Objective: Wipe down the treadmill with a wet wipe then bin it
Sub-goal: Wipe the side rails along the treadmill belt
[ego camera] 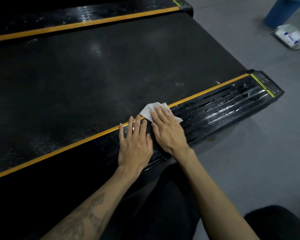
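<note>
While the left hand [134, 146] is laid flat on the treadmill [223, 108] side rail, fingers released, the wet wipe [150, 109] is pressed down at 1 o'clock of it. Straight right hand [168, 130] fingers are spread over it.

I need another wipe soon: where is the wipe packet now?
In the head view the wipe packet lies on the grey floor at upper right, beside a blue bin.

White packet [291, 36] beside blue bin [280, 12]

Ribbed side rail [220, 108] glossy, seemingly wet; belt [93, 75] matt.
</note>
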Demonstrator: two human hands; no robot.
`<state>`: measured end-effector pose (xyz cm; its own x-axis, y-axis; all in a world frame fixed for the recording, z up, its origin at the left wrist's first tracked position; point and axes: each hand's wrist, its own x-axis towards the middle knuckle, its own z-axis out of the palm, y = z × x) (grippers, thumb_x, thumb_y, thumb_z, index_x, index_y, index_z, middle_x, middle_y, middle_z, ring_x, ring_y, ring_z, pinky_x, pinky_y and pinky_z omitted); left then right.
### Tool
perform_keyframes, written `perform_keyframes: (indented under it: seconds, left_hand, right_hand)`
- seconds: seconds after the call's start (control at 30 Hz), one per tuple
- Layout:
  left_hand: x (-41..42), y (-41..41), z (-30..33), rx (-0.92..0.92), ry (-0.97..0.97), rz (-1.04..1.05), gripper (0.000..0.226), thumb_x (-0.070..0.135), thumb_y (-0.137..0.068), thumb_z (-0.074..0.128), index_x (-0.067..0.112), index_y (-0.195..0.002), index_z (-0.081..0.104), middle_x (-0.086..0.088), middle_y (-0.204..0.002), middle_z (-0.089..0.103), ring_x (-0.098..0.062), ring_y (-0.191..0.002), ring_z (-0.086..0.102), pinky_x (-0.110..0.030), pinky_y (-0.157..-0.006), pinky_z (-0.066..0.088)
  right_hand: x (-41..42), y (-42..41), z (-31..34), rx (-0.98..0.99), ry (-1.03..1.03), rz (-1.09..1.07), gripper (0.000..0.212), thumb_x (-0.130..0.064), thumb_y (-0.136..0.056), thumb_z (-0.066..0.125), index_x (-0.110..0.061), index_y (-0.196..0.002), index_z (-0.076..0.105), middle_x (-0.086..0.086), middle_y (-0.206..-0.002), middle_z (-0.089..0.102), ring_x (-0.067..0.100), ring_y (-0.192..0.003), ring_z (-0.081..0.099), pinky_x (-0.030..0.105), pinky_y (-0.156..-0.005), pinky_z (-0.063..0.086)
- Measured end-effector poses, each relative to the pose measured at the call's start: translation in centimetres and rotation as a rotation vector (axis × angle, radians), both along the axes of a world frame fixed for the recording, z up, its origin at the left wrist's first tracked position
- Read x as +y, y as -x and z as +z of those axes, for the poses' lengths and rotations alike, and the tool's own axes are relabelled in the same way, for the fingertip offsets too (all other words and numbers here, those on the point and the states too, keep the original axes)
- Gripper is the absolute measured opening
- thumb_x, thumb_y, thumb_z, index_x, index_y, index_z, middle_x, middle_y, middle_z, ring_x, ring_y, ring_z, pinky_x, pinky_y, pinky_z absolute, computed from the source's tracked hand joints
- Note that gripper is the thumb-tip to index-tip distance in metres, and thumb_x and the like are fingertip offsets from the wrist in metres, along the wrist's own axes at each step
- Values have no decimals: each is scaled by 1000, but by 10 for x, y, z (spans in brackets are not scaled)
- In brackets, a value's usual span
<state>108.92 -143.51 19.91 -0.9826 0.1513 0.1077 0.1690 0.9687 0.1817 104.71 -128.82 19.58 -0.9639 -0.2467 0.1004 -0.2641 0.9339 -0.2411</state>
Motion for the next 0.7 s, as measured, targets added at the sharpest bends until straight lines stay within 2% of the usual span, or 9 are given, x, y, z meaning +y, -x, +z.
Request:
perform_keyframes:
  seconds: [0.17,0.33,0.5,0.63,0.7]
  left_hand:
    - [0,0,-1,0,18,10,60,40,-105,22,13,-155,43,-10,-166,31,-27,-156,23,-57,-126,17]
    - [3,1,0,2,13,12,61,40,-104,20,13,-154,44,-9,-166,33,-27,-156,22,-57,-126,17]
    - [1,2,-4,10,0,22,59,40,-105,25,14,-155,42,-7,-167,30,-25,-157,20,-55,-127,14]
    - [3,3,-4,13,2,19,58,39,-105,24,15,-155,41,-6,-167,31,-26,-157,20,-57,-126,16]
    - [4,2,-3,10,12,18,57,39,-106,24,15,-155,41,-6,-168,29,-26,-158,19,-57,-126,16]
  right_hand:
    - [-2,-13,-4,16,29,-156,61,-36,-107,18,-5,-156,37,16,-164,32,30,-155,23,46,-126,22]
    - [-1,5,-2,-17,-5,11,62,-37,-107,13,-8,-155,40,15,-161,39,29,-154,27,46,-125,23]
    - [16,6,0,8,4,-80,61,-37,-107,15,-10,-157,38,13,-163,36,29,-154,24,44,-126,20]
    - [7,2,3,38,-37,107,57,-30,-107,21,-2,-149,49,17,-154,48,33,-147,38,43,-124,26]
    - [14,13,5,16,-62,119,59,-32,-107,19,-4,-151,47,14,-154,49,31,-148,37,43,-124,26]
